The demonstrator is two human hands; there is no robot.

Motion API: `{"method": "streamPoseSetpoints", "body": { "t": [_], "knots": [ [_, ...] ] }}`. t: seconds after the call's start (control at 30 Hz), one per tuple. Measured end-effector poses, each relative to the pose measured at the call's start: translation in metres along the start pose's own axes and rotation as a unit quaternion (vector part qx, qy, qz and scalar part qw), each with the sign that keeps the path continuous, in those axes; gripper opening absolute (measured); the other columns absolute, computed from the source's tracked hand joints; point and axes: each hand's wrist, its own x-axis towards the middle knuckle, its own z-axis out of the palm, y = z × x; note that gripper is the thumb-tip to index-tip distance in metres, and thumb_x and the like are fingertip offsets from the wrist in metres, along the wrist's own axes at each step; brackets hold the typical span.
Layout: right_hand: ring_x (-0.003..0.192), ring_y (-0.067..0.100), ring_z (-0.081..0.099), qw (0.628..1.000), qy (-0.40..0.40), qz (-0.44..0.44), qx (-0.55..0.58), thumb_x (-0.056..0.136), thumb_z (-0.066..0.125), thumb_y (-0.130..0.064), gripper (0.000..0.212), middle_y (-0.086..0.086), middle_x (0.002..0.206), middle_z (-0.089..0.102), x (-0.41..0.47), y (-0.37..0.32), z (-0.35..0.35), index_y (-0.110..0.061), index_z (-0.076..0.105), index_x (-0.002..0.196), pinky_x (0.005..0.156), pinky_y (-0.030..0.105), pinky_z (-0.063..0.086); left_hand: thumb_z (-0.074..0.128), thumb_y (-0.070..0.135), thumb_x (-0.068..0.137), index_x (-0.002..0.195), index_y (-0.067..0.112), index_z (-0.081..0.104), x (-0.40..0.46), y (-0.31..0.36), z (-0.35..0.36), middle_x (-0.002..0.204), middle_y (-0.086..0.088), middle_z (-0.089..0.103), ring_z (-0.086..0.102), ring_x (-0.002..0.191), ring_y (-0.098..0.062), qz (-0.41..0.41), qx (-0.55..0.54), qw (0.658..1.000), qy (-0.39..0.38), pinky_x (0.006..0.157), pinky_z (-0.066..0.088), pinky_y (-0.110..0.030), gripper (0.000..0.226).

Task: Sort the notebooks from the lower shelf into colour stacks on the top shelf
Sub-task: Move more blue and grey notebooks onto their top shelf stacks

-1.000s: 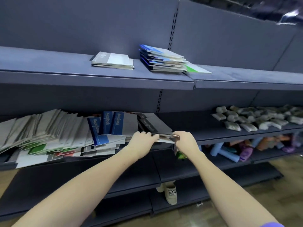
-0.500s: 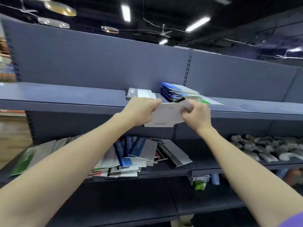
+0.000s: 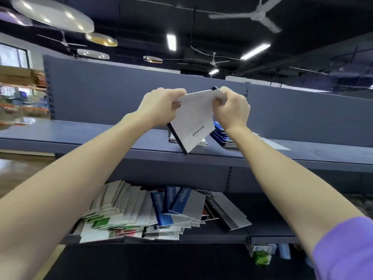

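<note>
Your left hand (image 3: 161,107) and right hand (image 3: 232,110) both grip one white notebook (image 3: 193,122) above the top shelf (image 3: 101,134), where stacks have begun; a large unsorted pile (image 3: 141,211) remains below.

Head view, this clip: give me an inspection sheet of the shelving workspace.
Surface: dark blue metal top shelf; lower shelf below.
Job's things: white notebook with dark spine held tilted above top shelf; blue-covered stack behind it; mixed notebook pile on lower shelf.
Clutter: green-and-white packet underneath.
Grippers: left hand and right hand both grip the notebook.
Cables: nothing seen.
Surroundings: ceiling fan, strip lights.
</note>
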Motion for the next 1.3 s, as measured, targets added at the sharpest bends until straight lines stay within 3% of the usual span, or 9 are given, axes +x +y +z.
{"method": "streamPoseSetpoints", "body": {
  "t": [0.1, 0.2, 0.33, 0.5, 0.57, 0.67, 0.77, 0.9, 1.3],
  "knots": [
    [0.068, 0.026, 0.042, 1.000, 0.004, 0.004, 0.025, 0.088, 0.044, -0.010, 0.022, -0.004, 0.062, 0.049, 0.001, -0.001, 0.019, -0.018, 0.057, 0.073, 0.056, 0.032, 0.029, 0.047, 0.002, 0.086, 0.103, 0.023, 0.055, 0.003, -0.012, -0.003, 0.076, -0.002, 0.058, 0.049, 0.074, -0.035, -0.006, 0.049, 0.998, 0.047, 0.064, 0.035, -0.034, 0.028],
    [0.084, 0.035, 0.055, 0.990, -0.121, -0.022, -0.066, 0.091, 0.043, -0.008, 0.025, 0.006, 0.090, 0.068, -0.011, 0.010, 0.051, -0.015, 0.064, 0.102, 0.066, 0.035, 0.034, 0.047, -0.002, 0.081, 0.101, 0.022, 0.052, -0.004, -0.029, 0.009, 0.072, -0.004, 0.058, 0.050, 0.069, -0.037, -0.019, 0.085, 0.995, 0.056, 0.059, 0.033, -0.033, 0.032],
    [0.108, 0.036, 0.058, 0.935, -0.298, -0.050, -0.187, 0.096, 0.039, -0.011, 0.024, 0.014, 0.117, 0.065, -0.046, 0.034, 0.090, -0.012, 0.055, 0.114, 0.082, 0.040, 0.039, 0.047, -0.008, 0.075, 0.103, 0.021, 0.051, -0.019, -0.053, 0.034, 0.072, -0.004, 0.058, 0.049, 0.066, -0.035, -0.066, 0.128, 0.989, 0.025, 0.059, 0.031, -0.034, 0.041],
    [0.101, 0.034, 0.055, 0.911, -0.382, -0.045, -0.149, 0.096, 0.035, -0.036, 0.033, 0.014, 0.106, 0.066, -0.059, 0.048, 0.105, -0.016, 0.059, 0.088, 0.076, 0.039, 0.032, 0.046, -0.011, 0.071, 0.105, 0.018, 0.046, -0.029, -0.066, 0.061, 0.067, 0.002, 0.045, 0.045, 0.063, -0.033, -0.169, 0.150, 0.974, 0.034, 0.057, 0.024, -0.032, 0.045],
    [0.098, 0.035, 0.055, 0.913, -0.387, -0.039, -0.127, 0.096, 0.032, -0.042, 0.038, 0.012, 0.096, 0.066, -0.058, 0.050, 0.109, -0.017, 0.055, 0.080, 0.075, 0.039, 0.029, 0.045, -0.011, 0.073, 0.105, 0.017, 0.047, -0.027, -0.065, 0.073, 0.072, 0.001, 0.049, 0.046, 0.064, -0.032, -0.173, 0.127, 0.975, 0.054, 0.057, 0.027, -0.032, 0.042],
    [0.104, 0.035, 0.055, 0.919, -0.383, -0.007, -0.092, 0.098, 0.032, -0.042, 0.038, 0.010, 0.104, 0.068, -0.060, 0.052, 0.111, -0.019, 0.062, 0.095, 0.080, 0.039, 0.031, 0.045, -0.008, 0.076, 0.109, 0.018, 0.051, -0.017, -0.055, 0.094, 0.086, -0.001, 0.059, 0.050, 0.078, -0.029, -0.129, 0.103, 0.986, 0.032, 0.060, 0.033, -0.033, 0.042],
    [0.112, 0.036, 0.054, 0.941, -0.324, 0.070, -0.064, 0.099, 0.036, -0.026, 0.032, 0.016, 0.119, 0.064, -0.060, 0.054, 0.107, -0.009, 0.059, 0.114, 0.092, 0.042, 0.038, 0.045, 0.006, 0.091, 0.116, 0.021, 0.055, -0.014, -0.046, 0.124, 0.103, -0.001, 0.063, 0.054, 0.098, -0.029, -0.087, 0.043, 0.993, -0.074, 0.072, 0.038, -0.035, 0.031],
    [0.108, 0.036, 0.054, 0.951, -0.269, 0.149, -0.039, 0.087, 0.042, -0.005, 0.026, 0.014, 0.119, 0.060, -0.063, 0.058, 0.100, -0.007, 0.053, 0.111, 0.088, 0.042, 0.046, 0.039, 0.053, 0.101, 0.118, 0.033, 0.060, -0.016, -0.047, 0.145, 0.116, 0.007, 0.065, 0.058, 0.105, -0.022, -0.084, -0.071, 0.964, -0.243, 0.089, 0.049, -0.040, 0.033],
    [0.091, 0.031, 0.050, 0.983, -0.152, 0.090, -0.039, 0.089, 0.046, -0.008, 0.008, 0.011, 0.093, 0.061, -0.074, 0.050, 0.095, -0.008, 0.055, 0.091, 0.081, 0.046, 0.045, 0.056, 0.034, 0.097, 0.112, 0.020, 0.066, -0.036, -0.035, 0.144, 0.101, 0.000, 0.069, 0.061, 0.093, -0.026, -0.025, -0.036, 0.998, -0.045, 0.077, 0.051, -0.038, 0.024]
  ]
}}
